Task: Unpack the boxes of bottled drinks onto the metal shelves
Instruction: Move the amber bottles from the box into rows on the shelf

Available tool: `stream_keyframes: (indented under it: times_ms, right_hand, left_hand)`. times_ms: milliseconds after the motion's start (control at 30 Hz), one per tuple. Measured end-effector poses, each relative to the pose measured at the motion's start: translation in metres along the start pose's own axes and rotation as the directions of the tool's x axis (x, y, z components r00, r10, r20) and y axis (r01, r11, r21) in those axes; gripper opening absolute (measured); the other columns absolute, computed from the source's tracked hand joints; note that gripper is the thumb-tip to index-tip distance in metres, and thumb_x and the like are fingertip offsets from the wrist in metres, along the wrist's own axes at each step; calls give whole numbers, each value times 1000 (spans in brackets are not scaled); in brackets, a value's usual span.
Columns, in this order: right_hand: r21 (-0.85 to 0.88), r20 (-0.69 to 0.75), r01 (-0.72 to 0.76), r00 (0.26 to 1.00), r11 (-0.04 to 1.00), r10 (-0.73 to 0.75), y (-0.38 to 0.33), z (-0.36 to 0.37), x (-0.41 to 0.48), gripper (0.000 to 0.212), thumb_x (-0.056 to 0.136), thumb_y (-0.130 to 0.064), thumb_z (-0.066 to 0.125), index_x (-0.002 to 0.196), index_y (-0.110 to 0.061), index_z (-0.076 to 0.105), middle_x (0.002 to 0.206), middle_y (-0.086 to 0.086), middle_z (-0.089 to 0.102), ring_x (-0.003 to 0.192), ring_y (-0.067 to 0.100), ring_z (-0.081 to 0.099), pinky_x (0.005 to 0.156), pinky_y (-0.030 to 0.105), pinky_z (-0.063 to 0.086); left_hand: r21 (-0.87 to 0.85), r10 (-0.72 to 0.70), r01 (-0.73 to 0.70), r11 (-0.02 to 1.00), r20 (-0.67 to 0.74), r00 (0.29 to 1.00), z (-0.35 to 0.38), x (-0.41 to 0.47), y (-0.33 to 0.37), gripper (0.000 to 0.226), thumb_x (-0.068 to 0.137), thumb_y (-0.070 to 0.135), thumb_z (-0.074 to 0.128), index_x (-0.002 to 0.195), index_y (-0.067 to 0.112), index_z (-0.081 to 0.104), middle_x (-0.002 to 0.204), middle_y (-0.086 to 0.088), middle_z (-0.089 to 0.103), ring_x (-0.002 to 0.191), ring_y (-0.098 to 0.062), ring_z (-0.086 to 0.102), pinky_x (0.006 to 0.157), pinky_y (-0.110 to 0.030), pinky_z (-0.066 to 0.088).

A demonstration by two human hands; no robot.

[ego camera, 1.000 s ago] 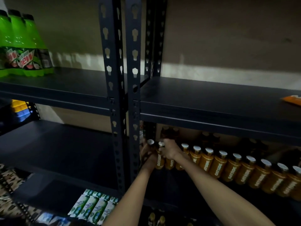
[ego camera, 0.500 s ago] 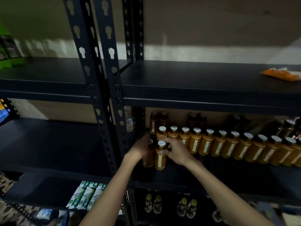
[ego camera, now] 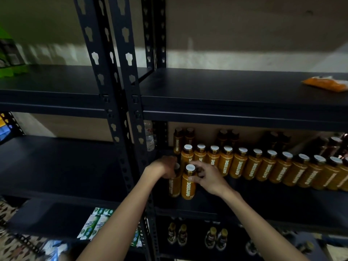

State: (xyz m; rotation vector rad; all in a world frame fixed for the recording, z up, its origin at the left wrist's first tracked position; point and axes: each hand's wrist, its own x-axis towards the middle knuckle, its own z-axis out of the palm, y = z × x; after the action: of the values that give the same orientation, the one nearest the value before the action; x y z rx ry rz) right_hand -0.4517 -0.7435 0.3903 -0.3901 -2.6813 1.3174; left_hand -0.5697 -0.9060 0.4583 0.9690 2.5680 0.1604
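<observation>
Two amber Oatside bottles stand at the front left of the middle metal shelf (ego camera: 263, 202). My left hand (ego camera: 165, 166) grips the neck of the left bottle (ego camera: 174, 187), covering most of its cap. My right hand (ego camera: 205, 176) curls round the shoulder of the right bottle (ego camera: 188, 187), whose white cap shows. Behind them a long row of the same bottles (ego camera: 267, 166) runs to the right, with darker bottles (ego camera: 183, 136) further back.
Black slotted uprights (ego camera: 130, 91) divide the left bay from the right. The upper shelf (ego camera: 226, 87) carries an orange packet (ego camera: 325, 83) at the right. Green bottles (ego camera: 7, 53) sit far left. Small bottles (ego camera: 214, 238) and green-white cartons (ego camera: 94, 223) fill the lower level.
The two bottles in my hands have come forward from the row's left end toward the shelf's front edge. The view has shifted down and right.
</observation>
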Motion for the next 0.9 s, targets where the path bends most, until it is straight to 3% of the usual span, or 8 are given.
stream_keyframes:
  times_ms: [133, 267, 367, 433, 567, 700, 767, 900]
  right_hand:
    - [23, 0, 12, 1000, 1000, -12, 0, 0, -2, 59, 85, -33, 80, 135, -48, 54, 140, -8, 53, 113, 10, 59, 93, 33, 57]
    - [50, 3, 12, 1000, 999, -12, 2, 2, -3, 60, 84, -37, 81, 134, -53, 51, 144, -8, 49, 114, 10, 59, 94, 36, 58]
    - [56, 26, 7, 1000, 998, -9, -3, -2, -8, 67, 85, -40, 78, 142, -52, 44, 143, -15, 45, 118, 12, 57, 92, 30, 54]
    - [64, 26, 23, 999, 998, -25, -11, -12, -11, 68, 88, -43, 74, 146, -47, 39, 137, -20, 46, 120, 11, 56, 84, 19, 49]
    - [41, -107, 47, 993, 998, -42, -23, -40, 5, 52, 92, -40, 69, 140, -38, 51, 137, -14, 53, 113, 8, 63, 80, 17, 51]
    - [-158, -167, -86, 984, 984, 59, -32, -60, 38, 47, 92, -36, 71, 135, -27, 57, 137, -3, 56, 125, 19, 57, 103, 42, 50]
    - [-240, -78, -127, 991, 963, 111, -39, -63, 51, 40, 92, -32, 71, 129, -21, 60, 127, -1, 62, 121, 20, 59, 100, 39, 51]
    - [-419, 37, -140, 985, 897, 171, -51, -56, 65, 49, 94, -19, 68, 140, -19, 52, 137, 5, 57, 126, 24, 55, 100, 35, 48]
  left_hand:
    - [38, 7, -8, 999, 29, 1000, -3, -2, 2, 46, 94, 29, 63, 134, 17, 45, 137, -7, 50, 119, -25, 55, 78, -29, 42]
    - [49, 3, -6, 999, 56, 998, -7, -4, 4, 52, 93, 33, 64, 139, 18, 42, 139, -6, 50, 119, -24, 55, 80, -29, 43]
    - [9, 17, -18, 1000, 63, 998, -15, -12, 7, 50, 94, 34, 61, 138, 18, 43, 125, -2, 54, 108, -20, 56, 72, -24, 42]
    - [-88, 44, -42, 995, 11, 999, -21, -14, 11, 41, 95, 23, 59, 133, 19, 44, 112, 1, 53, 97, -16, 53, 64, -20, 40]
    - [-285, 43, -104, 953, -210, 977, -36, -4, 20, 37, 92, 16, 62, 128, 17, 52, 119, 0, 56, 105, -17, 56, 77, -27, 48]
    - [-332, 34, -130, 934, -281, 959, -35, 25, 31, 28, 92, 19, 64, 119, 12, 60, 121, -3, 62, 109, -21, 59, 92, -34, 51]
    - [-310, 20, -107, 945, -271, 962, -28, 42, 33, 36, 90, 26, 68, 123, 12, 61, 122, -2, 62, 111, -21, 59, 95, -34, 50]
    - [-255, -22, -30, 966, -198, 980, -8, 87, 27, 46, 86, 42, 71, 123, 16, 63, 122, -5, 64, 111, -21, 60, 96, -38, 50]
